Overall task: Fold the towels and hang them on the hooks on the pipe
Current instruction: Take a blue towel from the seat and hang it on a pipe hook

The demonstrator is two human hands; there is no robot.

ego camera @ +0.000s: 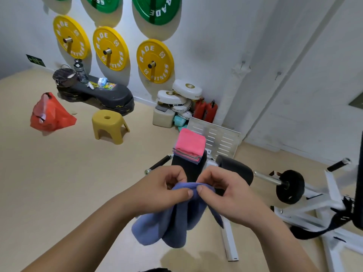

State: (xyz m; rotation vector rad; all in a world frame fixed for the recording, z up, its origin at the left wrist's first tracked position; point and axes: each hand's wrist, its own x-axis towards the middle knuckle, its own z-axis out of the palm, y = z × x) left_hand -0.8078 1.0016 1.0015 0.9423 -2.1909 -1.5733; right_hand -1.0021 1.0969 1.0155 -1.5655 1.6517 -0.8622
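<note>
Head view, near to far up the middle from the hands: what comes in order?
Blue-purple cloth towel pinched by left hand and right hand → folded towel stack, pink on top → white slotted metal plate → red fire extinguishers.

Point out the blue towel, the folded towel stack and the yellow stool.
blue towel (pixel 176 218), head view, hanging folds.
folded towel stack (pixel 189 144), head view, pink top towel.
yellow stool (pixel 115 120), head view, seat beside hole.
</note>
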